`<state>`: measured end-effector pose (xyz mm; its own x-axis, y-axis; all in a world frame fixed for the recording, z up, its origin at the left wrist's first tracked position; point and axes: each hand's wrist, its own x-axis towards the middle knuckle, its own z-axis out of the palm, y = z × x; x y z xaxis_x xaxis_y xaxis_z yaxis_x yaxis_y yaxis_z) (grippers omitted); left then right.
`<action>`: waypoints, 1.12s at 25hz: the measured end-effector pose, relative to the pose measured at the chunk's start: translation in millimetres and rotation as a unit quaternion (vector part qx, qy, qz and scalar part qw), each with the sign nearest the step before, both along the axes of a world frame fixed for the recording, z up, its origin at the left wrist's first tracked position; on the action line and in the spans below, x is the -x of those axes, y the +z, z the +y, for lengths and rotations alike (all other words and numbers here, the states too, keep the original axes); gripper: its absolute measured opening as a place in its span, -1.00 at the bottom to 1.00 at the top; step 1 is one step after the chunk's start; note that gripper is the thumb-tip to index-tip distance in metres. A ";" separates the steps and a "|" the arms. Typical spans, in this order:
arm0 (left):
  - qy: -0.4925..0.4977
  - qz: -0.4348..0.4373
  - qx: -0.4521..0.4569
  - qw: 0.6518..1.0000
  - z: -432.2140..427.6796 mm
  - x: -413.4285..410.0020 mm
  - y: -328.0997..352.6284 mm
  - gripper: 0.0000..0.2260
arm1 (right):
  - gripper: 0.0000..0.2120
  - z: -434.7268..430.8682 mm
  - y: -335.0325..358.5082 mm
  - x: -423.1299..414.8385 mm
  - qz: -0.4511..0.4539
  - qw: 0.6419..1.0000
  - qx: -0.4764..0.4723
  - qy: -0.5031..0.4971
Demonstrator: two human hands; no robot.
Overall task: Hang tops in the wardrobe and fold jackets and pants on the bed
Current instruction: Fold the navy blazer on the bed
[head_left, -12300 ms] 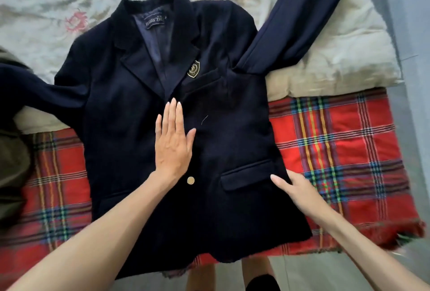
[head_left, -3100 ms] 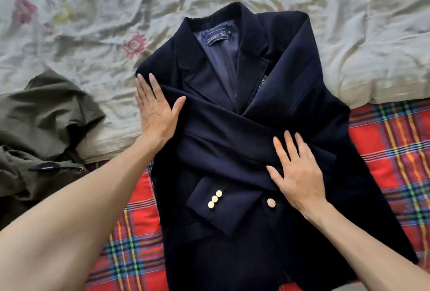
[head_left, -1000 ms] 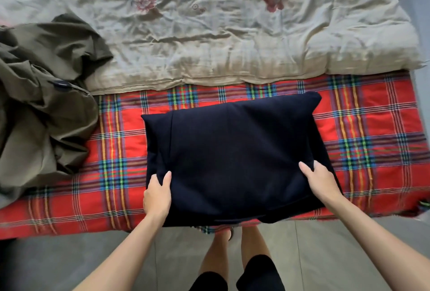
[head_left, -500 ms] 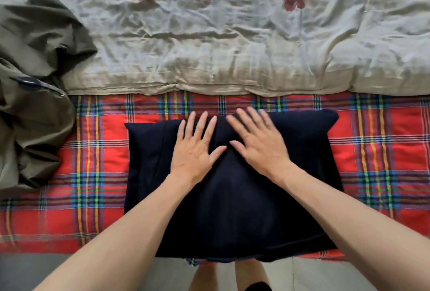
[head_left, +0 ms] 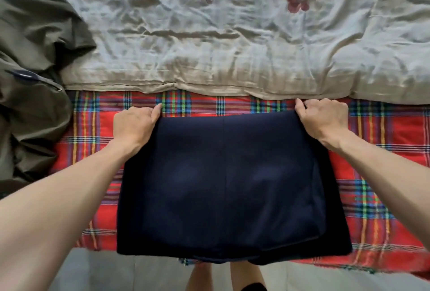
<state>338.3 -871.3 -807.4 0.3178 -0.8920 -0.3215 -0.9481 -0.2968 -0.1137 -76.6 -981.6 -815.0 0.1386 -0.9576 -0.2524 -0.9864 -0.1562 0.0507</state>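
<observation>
Both hands, left hand (head_left: 135, 123) and right hand (head_left: 323, 119), pinch the folded navy jacket's (head_left: 221, 188) far corners; keep tension even, edges aligned.

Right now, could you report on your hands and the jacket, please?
Left hand and right hand grip far corners of the folded jacket. Jacket rests on the plaid blanket. Olive garment to the left, not touching.
</observation>
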 end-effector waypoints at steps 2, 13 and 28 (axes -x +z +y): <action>0.036 -0.032 0.013 0.999 3.6 -0.9 -4.4 -0.45 | -0.51 5.7 -4.4 -2.3 0.003 0.998 0.052 -0.026; -0.240 0.071 0.037 0.968 164.0 119.3 -11.1 -0.35 | -0.41 209.9 -8.4 -18.7 -0.081 0.989 0.018 0.122; 0.477 0.322 -0.047 0.817 215.5 43.8 52.6 -0.55 | -0.60 216.7 71.4 13.3 -0.188 0.857 -0.204 -0.435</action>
